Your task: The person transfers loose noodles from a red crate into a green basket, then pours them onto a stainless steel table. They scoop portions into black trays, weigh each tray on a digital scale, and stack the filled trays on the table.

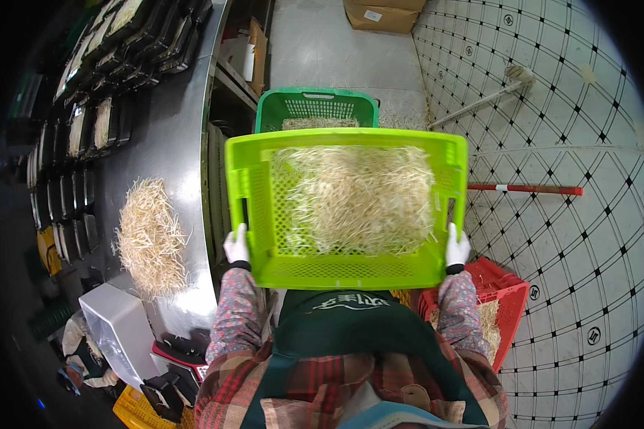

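Note:
Both of my hands wear white gloves and grip the lime-green plastic crate [349, 280] by its short ends. My left hand [237, 245] holds the left end near the handle slot. On the opposite end, my right hand [457, 248] has its thumb over the rim by the other slot. The crate is held up in front of my apron, with a heap of pale bean sprouts [367, 201] lying mostly right of centre. Beyond it, partly covered, stands a darker green crate [271, 110] with sprouts inside. A sprout pile [151, 238] lies on the steel table [166, 115] to the left.
Black plastic trays [158, 40], some with sprouts, crowd the table's far side. A white bin [121, 327] stands lower left, near another person [86, 356]. Right of me is a red crate [510, 305]. A red pole [547, 190] and a mop [518, 79] lie on the floor.

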Tool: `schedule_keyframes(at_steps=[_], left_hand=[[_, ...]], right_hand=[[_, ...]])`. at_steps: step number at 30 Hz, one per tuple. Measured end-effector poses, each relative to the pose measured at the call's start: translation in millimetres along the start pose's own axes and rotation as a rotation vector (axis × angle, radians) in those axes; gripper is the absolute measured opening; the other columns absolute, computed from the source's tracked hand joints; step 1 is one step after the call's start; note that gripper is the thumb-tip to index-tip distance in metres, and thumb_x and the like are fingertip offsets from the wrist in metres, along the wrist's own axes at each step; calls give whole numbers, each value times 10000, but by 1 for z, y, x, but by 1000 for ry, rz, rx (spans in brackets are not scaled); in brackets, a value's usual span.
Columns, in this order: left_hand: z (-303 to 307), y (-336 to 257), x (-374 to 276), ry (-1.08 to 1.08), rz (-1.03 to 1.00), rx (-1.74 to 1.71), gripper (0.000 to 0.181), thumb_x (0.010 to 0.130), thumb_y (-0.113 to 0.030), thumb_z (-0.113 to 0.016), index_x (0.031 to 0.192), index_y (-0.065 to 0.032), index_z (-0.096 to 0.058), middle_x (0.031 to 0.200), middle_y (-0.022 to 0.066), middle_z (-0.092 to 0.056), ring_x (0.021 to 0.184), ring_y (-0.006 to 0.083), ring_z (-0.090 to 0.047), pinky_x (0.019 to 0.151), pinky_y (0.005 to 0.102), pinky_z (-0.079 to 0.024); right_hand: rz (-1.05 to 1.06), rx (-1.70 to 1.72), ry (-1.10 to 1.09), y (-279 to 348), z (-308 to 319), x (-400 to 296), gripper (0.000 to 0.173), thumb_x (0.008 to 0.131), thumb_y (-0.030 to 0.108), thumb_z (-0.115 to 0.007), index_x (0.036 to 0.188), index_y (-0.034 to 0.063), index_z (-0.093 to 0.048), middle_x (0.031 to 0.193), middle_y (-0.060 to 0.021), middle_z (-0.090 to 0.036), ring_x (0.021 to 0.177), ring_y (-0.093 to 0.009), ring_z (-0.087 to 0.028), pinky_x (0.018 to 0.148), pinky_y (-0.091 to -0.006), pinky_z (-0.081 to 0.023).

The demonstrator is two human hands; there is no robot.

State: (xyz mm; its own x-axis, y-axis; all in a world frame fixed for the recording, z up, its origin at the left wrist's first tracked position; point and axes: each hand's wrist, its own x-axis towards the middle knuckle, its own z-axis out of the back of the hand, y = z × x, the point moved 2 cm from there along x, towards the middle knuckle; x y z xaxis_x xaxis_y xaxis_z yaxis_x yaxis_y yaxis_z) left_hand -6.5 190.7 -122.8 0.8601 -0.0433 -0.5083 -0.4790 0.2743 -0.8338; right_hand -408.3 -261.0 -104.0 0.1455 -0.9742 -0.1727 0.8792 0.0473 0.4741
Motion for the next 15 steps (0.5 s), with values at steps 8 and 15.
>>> schedule_keyframes(at_steps=[8, 15], left_hand=[[-126, -25, 25, -31, -246, 481, 555, 877, -478, -588, 1130, 16, -622, 1007, 182, -668, 949, 248, -615, 879, 321, -442], [18, -11, 48, -80, -49, 169, 424, 906, -359, -611, 950, 61, -648, 850, 129, -694, 702, 166, -651, 642, 294, -513]], right_hand=[[-128, 153, 38, -10, 43, 114, 556, 884, 556, -526, 1021, 36, -668, 868, -202, -676, 798, -339, -654, 717, -431, -492], [44, 16, 63, 18, -30, 14, 579, 870, 578, -526, 1031, 41, -669, 935, -233, -664, 884, -390, -635, 787, -436, -486]])
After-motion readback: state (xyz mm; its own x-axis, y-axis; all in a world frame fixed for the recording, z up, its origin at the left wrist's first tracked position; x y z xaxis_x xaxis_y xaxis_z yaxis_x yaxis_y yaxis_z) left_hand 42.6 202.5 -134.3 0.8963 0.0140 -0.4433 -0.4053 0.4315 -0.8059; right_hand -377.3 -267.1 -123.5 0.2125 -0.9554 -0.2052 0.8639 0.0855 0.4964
